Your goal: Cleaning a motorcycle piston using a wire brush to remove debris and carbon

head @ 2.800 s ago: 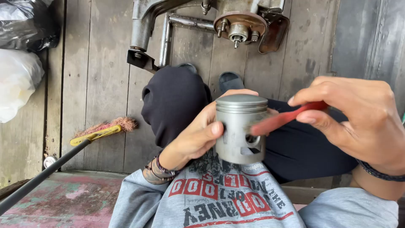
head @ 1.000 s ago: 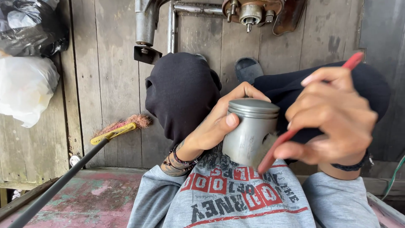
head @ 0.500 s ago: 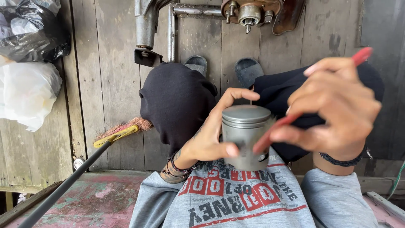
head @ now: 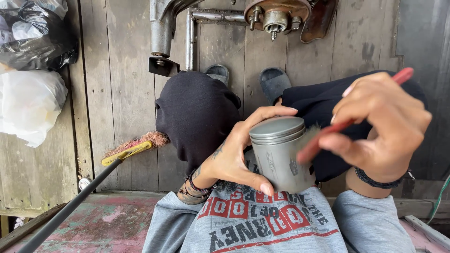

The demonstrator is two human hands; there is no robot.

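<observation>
Piston [head: 281, 154] — a grey metal cylinder with ring grooves near its flat top — sits in front of the person's chest, above a grey sweatshirt [head: 262, 225] with red and dark print. Far out to the left of the grip, a black plastic bag [head: 37, 33] and a white one [head: 28, 105] lie on the plank floor [head: 117, 70], and a broom [head: 93, 175] with a yellow collar and reddish bristles slants across the boards toward the knee. The left hand [head: 234, 157] grasps the piston from the left: thumb pressed low on the front of the skirt, fingers curled around the back near the crown, bracelets at the wrist. Directly beyond the grip lie dark-trousered knees [head: 197, 112], two sandalled feet, and a rusty metal hub with tubes [head: 276, 18] on the floor. Just right of the piston, the right hand [head: 379, 126] is clenched around a red-handled brush [head: 347, 122], held at a slant — its bristled end meets the piston's upper right side, where the blur hides the exact contact. A dark band circles that wrist.
</observation>
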